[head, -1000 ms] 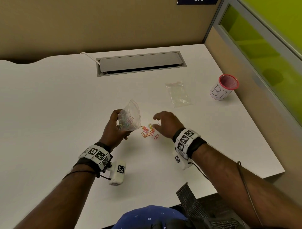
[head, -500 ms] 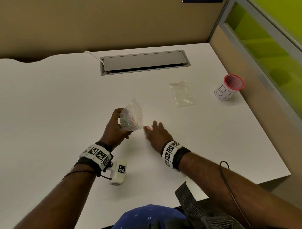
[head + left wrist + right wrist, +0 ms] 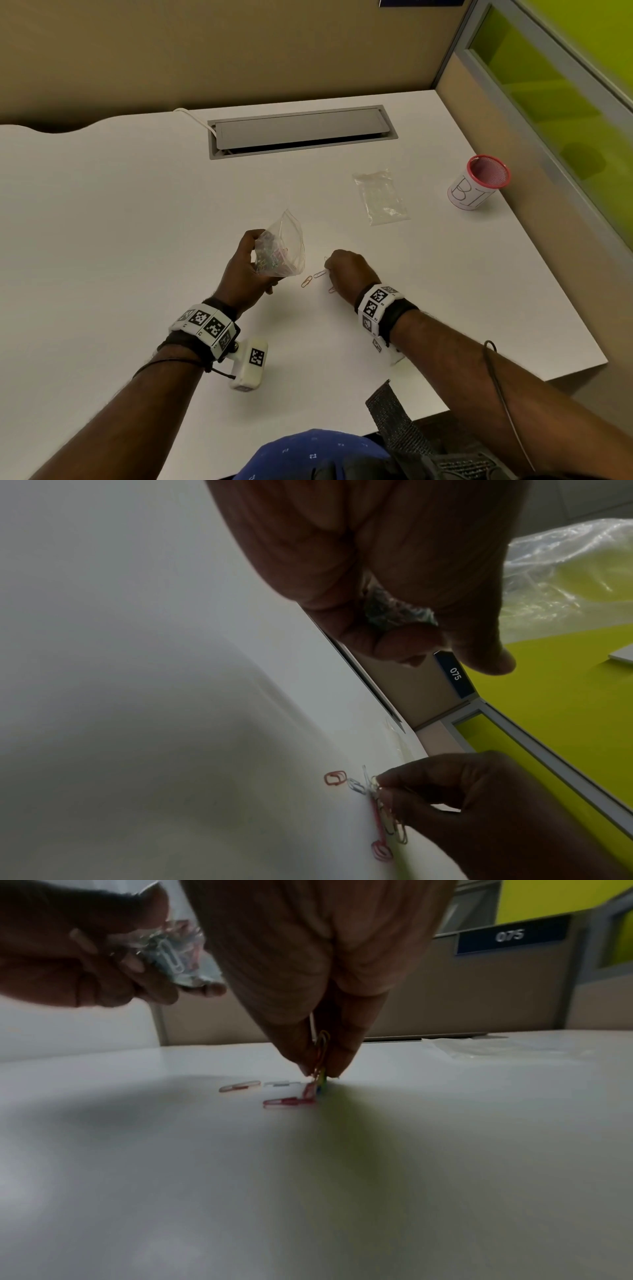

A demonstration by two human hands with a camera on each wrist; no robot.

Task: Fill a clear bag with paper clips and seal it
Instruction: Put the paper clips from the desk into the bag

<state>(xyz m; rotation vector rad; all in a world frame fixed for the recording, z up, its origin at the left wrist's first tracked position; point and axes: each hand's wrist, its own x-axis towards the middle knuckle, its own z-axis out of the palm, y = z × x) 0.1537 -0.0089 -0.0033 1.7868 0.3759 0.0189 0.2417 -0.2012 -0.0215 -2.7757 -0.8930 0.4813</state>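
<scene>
My left hand (image 3: 251, 263) grips a small clear bag (image 3: 284, 248) holding several coloured paper clips, mouth up, just above the white desk (image 3: 102, 240). In the left wrist view the bag's (image 3: 565, 574) upper part sticks out past my fingers. To its right, my right hand (image 3: 342, 270) is curled with its fingertips down on the desk, pinching a bunch of paper clips (image 3: 322, 1053). A few loose clips (image 3: 307, 281) lie on the desk between the two hands; in the right wrist view loose clips (image 3: 240, 1087) also lie left of my fingertips.
A second clear bag (image 3: 382, 197) lies flat on the desk farther back right. A red mesh cup (image 3: 478, 185) labelled B1 stands near the right edge. A grey cable hatch (image 3: 301, 130) sits at the back. The desk's front edge runs close to my right forearm.
My right hand dropped flat onto the clip pile, then curled its fingers and gathered a bunch of clips. Fewer loose clips lie on the desk. The left hand with the bag has stayed put.
</scene>
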